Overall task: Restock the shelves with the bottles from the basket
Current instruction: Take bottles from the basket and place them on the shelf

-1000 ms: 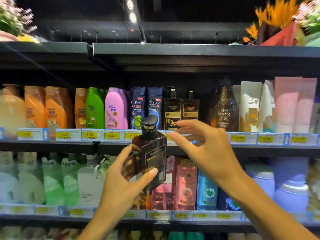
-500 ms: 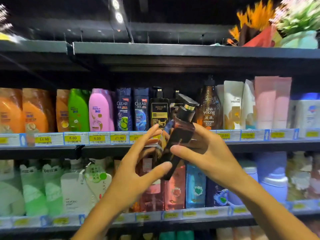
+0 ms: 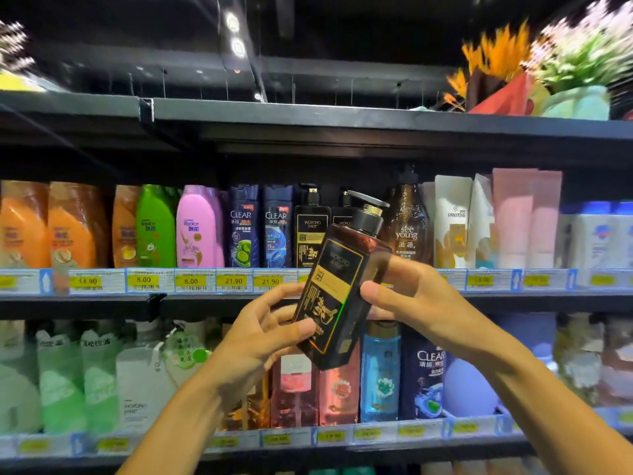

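Observation:
A dark brown square pump bottle (image 3: 337, 296) with a black and gold label is held in front of the shelves, tilted with its black pump head toward the upper right. My left hand (image 3: 263, 341) grips its lower left side, thumb across the label's bottom. My right hand (image 3: 411, 303) grips its right side, thumb on the front edge. Behind the pump head, two matching black pump bottles (image 3: 311, 228) stand on the middle shelf (image 3: 102, 296). The basket is out of view.
The middle shelf holds orange, green and pink bottles, two CLEAR bottles (image 3: 260, 228), a brown See Young bottle (image 3: 407, 224) and Pantene pouches (image 3: 452, 221). The lower shelf (image 3: 342, 447) carries refill pouches and pink and blue bottles. Flower bouquets (image 3: 534, 70) sit on the top shelf.
The bottle has risen from the lower shelf's level toward the middle shelf and tilted to the right. My right hand, free a second ago, now grips it alongside my left.

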